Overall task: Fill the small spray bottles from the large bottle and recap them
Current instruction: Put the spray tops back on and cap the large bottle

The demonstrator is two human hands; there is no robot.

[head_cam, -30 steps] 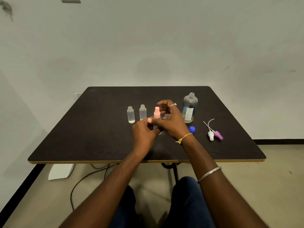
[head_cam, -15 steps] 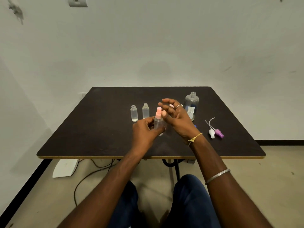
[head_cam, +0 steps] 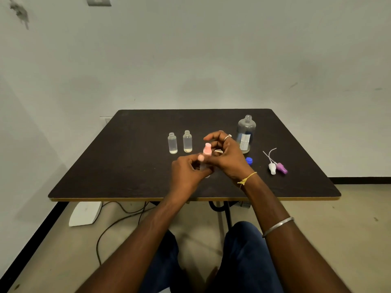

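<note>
My left hand [head_cam: 188, 172] grips the clear body of a small spray bottle [head_cam: 204, 168] over the dark table [head_cam: 127, 166]. On top of that bottle sits a pink spray cap [head_cam: 207, 149], and my right hand [head_cam: 227, 157] has its fingers curled around the cap from the right. Two more small bottles [head_cam: 172, 143] [head_cam: 187, 141] stand uncapped at the left, each with a little liquid at the bottom. The large clear bottle [head_cam: 246, 132] stands open behind my right hand. Its blue cap [head_cam: 249, 161] lies on the table.
A white spray cap [head_cam: 272, 168] and a purple spray cap [head_cam: 282, 168], each with a thin tube, lie on the table to the right. A cable and a white box lie on the floor under the table's left side.
My right hand's fingers, spread beside the pink cap half a second ago, have closed in around it. The left hand keeps hold of the bottle body.
</note>
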